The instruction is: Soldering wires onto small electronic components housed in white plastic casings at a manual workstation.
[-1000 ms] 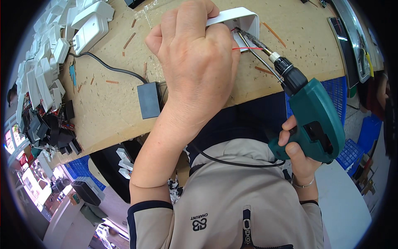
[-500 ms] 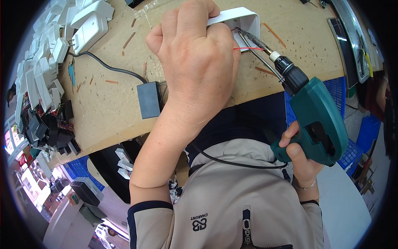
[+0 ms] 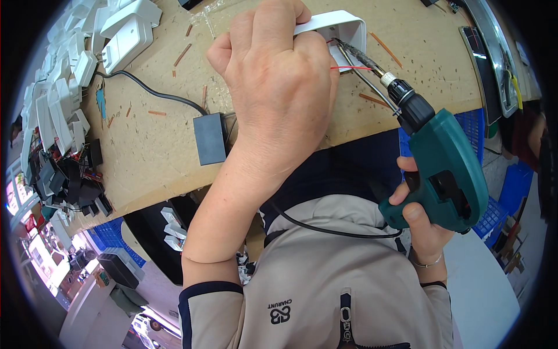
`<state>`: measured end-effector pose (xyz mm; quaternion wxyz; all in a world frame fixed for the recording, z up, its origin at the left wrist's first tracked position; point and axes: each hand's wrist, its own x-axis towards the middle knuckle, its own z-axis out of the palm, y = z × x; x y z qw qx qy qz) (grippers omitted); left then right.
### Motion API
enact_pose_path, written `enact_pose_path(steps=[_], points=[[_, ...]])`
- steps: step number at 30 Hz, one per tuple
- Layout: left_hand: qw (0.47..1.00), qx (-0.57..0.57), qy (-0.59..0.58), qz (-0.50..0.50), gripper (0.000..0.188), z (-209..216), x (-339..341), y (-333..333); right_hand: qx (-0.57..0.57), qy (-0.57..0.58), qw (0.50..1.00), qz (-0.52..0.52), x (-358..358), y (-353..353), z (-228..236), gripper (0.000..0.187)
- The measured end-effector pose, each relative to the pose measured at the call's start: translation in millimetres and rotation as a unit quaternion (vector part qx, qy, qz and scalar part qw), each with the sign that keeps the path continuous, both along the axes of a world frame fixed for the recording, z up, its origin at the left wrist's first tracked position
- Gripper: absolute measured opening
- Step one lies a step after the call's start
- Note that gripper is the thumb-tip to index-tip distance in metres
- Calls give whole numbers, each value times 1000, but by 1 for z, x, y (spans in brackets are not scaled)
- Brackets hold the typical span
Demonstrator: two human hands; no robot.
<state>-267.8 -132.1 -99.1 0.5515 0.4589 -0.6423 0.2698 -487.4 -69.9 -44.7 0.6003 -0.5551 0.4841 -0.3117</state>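
My left hand (image 3: 279,87) grips a white plastic housing (image 3: 343,23) near the table's far side, its open side facing the tool. My right hand (image 3: 427,230) is wrapped round the grip of a green soldering gun (image 3: 447,168), with a finger at its trigger. The gun's dark tip and thin feed tube reach into the housing. A red wire (image 3: 351,68) runs out from under my left hand, across the tip. Whether the tip touches a joint inside is too small to tell. The gun's black cord (image 3: 331,231) hangs across my front.
White adapter housings (image 3: 125,43) are heaped at the left, above a pile of black parts with wires (image 3: 72,180). A black box (image 3: 209,138) with a cable lies by my left forearm. Copper-coloured strips (image 3: 182,55) are scattered on the table (image 3: 145,168). Blue crates (image 3: 471,131) stand below.
My left hand and the housing have shifted very slightly to the right. On the gun's grip, an extra finger of my right hand now shows near the trigger.
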Motion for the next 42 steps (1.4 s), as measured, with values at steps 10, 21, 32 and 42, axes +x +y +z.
enact_pose_path(steps=[10,21,32,42], points=[[999,46,-19,20,15,5,-2,7,-13,2,1000,-16,-1,1,0,70],[994,98,-41,41,15,8,-1,11,13,4,1000,-12,-1,0,1,69],[985,148,-60,61,16,11,-2,17,-11,3,1000,-17,-5,2,2,70],[975,194,-79,75,16,24,-3,35,-49,-12,998,-42,-31,20,4,69]])
